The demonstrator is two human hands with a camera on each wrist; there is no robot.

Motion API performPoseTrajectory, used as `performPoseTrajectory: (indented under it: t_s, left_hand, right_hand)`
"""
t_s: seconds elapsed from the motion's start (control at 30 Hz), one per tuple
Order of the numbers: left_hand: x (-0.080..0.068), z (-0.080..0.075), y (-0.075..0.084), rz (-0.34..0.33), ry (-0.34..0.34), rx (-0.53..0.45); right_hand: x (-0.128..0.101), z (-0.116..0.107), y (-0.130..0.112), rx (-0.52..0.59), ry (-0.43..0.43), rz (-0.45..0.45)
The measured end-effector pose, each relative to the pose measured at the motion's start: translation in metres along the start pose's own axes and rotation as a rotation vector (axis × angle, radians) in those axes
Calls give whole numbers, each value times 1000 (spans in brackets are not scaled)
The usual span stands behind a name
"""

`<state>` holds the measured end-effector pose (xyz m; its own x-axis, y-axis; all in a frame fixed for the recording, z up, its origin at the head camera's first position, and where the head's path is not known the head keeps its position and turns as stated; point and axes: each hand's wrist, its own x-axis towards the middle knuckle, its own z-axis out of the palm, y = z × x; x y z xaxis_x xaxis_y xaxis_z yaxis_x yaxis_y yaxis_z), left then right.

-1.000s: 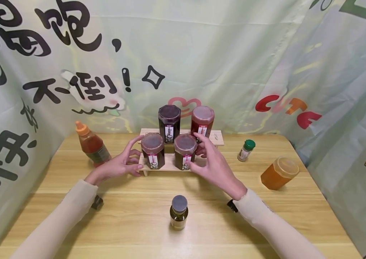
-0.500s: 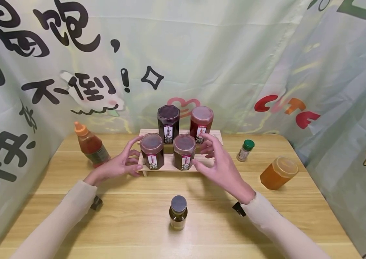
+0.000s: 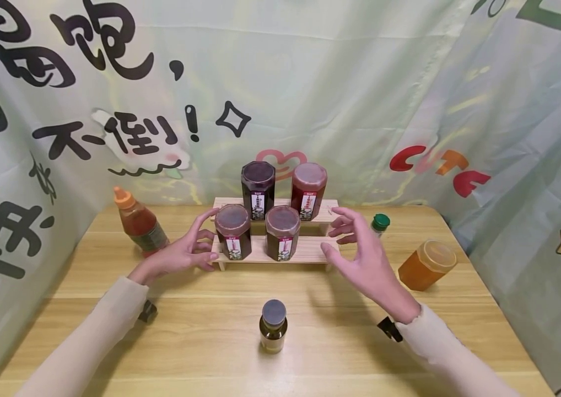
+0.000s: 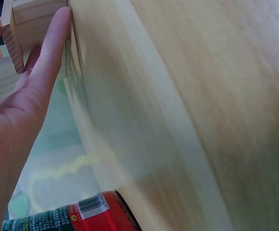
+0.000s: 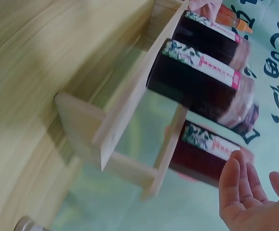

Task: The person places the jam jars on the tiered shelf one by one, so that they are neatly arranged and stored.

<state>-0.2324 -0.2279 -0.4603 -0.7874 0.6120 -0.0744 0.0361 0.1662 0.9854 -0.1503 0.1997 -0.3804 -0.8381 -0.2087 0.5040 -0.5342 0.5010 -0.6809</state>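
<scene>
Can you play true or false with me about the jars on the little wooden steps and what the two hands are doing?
1. Four jars stand on the wooden rack. True.
2. The right hand is holding the red jar. False: it hovers open beside the rack's right end and holds nothing.
3. The left hand touches the rack's left end. True: the left wrist view shows a finger against the wood.
4. The small bottle with the grey cap stands on the rack. False: it stands on the table, in front of the rack.
5. The orange jar lies tilted on the table to the right. True.
</scene>
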Motion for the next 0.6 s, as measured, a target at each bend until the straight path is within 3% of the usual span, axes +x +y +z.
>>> performPoseTrajectory:
  t_s: [0.3, 0.6]
  left_hand:
    - [0, -1, 0, 8, 0, 13]
    - [0, 0, 0, 6, -3, 4]
  right_hand:
    - [-11, -37, 6, -54, 113, 9]
    - [-28, -74, 13, -78, 209, 101]
